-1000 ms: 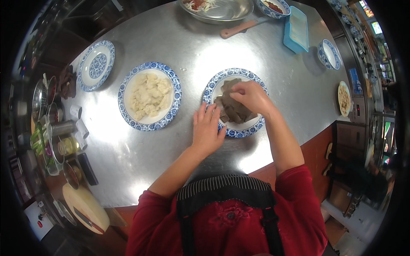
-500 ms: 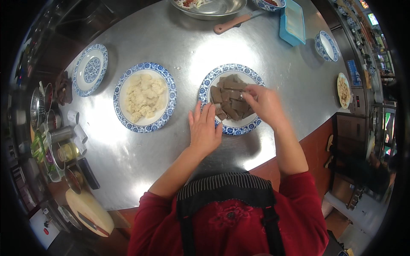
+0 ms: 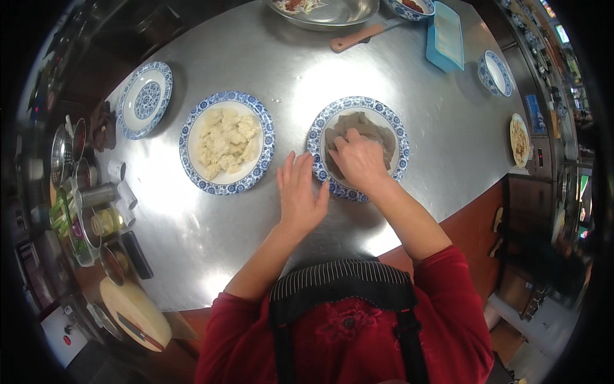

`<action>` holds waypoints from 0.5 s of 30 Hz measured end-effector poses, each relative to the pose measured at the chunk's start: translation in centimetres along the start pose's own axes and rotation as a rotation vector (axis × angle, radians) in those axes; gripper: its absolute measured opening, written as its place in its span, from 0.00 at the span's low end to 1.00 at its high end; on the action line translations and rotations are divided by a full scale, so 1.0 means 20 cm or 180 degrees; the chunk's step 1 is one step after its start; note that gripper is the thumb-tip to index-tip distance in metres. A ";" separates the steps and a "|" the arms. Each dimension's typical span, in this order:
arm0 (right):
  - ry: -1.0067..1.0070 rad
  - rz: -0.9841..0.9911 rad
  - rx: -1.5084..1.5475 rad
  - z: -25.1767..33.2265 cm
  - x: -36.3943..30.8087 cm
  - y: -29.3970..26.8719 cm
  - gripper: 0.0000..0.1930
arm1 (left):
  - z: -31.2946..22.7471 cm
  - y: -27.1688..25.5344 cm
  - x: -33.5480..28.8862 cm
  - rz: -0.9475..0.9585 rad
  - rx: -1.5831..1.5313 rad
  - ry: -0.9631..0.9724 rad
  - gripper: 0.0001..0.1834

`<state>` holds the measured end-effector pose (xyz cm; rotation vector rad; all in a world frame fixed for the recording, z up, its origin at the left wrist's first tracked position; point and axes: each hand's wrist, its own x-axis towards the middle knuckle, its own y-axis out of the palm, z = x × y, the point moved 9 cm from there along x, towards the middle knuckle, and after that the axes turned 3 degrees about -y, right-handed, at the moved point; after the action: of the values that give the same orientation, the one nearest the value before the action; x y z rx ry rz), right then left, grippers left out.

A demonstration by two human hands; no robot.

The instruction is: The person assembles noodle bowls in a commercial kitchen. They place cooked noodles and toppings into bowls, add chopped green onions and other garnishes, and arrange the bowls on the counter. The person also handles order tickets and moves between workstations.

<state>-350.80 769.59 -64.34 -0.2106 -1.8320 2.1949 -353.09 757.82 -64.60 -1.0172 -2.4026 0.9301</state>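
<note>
A blue-and-white plate [image 3: 401,137] holds a heap of flat brown-grey slabs [image 3: 355,121], their kind unclear. Over this heap my right hand [image 3: 361,159] bends its fingers down among the pieces. Its fingertips are partly hidden, so what they pinch does not show. My left hand [image 3: 300,195] is open at the plate's lower left, fingers stretched out, its thumb by the rim. To the left, a second blue-and-white plate [image 3: 187,144] carries pale, crumbly off-white lumps [image 3: 227,144] that look like tofu.
Farther left lies an empty patterned plate [image 3: 165,82]. At the far side are a metal basin [image 3: 358,14], a wooden-handled knife [image 3: 348,42], a light-blue box [image 3: 444,38] and a bowl [image 3: 494,72]. Jars and pans crowd the left edge, near a round chopping board [image 3: 131,304].
My right hand has moved left from the heap's right edge onto its middle. My left hand has drawn back slightly from the slabs. The whole view has shifted a little.
</note>
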 end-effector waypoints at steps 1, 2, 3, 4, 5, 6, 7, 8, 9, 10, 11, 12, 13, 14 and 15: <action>-0.0015 -0.0021 0.0009 0.01 0.01 0.00 0.09 | 0.01 -0.01 0.00 0.0002 -0.0018 0.0022 0.28; -0.0035 -0.0056 0.0032 0.00 0.02 0.00 0.10 | 0.02 -0.03 0.00 0.0004 -0.0035 0.0043 0.28; 0.0140 -0.0007 0.0060 -0.03 0.02 0.01 0.09 | 0.03 -0.03 0.00 0.0030 -0.0076 0.0044 0.28; 0.0312 0.0028 0.0102 -0.08 0.03 0.01 0.09 | 0.03 -0.04 0.01 0.0079 -0.0056 0.0074 0.28; 0.0463 0.0092 0.0181 -0.12 0.03 0.01 0.09 | 0.03 -0.03 0.01 0.0140 -0.0055 0.0082 0.28; 0.0696 -0.0020 0.0153 -0.18 0.03 -0.02 0.09 | 0.03 -0.03 0.02 0.0196 -0.0082 0.0095 0.28; 0.0908 -0.0102 0.0162 -0.24 0.03 -0.06 0.08 | 0.03 -0.01 0.02 0.0298 0.0069 0.0092 0.28; 0.1189 -0.0214 0.0103 -0.30 0.01 -0.09 0.08 | 0.02 0.01 0.02 0.0395 0.0192 0.0094 0.29; 0.1133 -0.0245 0.0340 -0.31 0.01 -0.10 0.08 | 0.01 0.02 0.02 0.0416 0.0282 0.0141 0.29; 0.1145 -0.0305 0.0509 -0.31 -0.01 -0.12 0.09 | 0.00 0.05 0.02 0.0548 0.0411 0.0140 0.29; 0.1156 -0.0364 0.0678 -0.31 -0.03 -0.13 0.09 | -0.01 0.07 0.02 0.0604 0.0506 0.0185 0.29; 0.0889 -0.0421 0.0653 -0.26 -0.04 -0.14 0.09 | -0.02 0.09 0.02 0.0660 0.0601 0.0229 0.30; 0.0621 -0.0477 0.0628 -0.20 -0.06 -0.14 0.09 | -0.01 0.09 0.02 0.0572 0.0481 0.0134 0.30; 0.0353 -0.0532 0.0602 -0.14 -0.08 -0.14 0.09 | 0.01 0.08 0.03 0.0485 0.0361 0.0039 0.29; 0.0333 -0.0416 0.0611 -0.11 -0.10 -0.11 0.10 | 0.03 0.08 0.04 0.0477 0.0276 -0.0045 0.29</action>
<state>-348.11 771.36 -62.63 -0.1584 -1.5250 2.2066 -353.13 759.03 -66.03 -1.1742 -2.3005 1.0863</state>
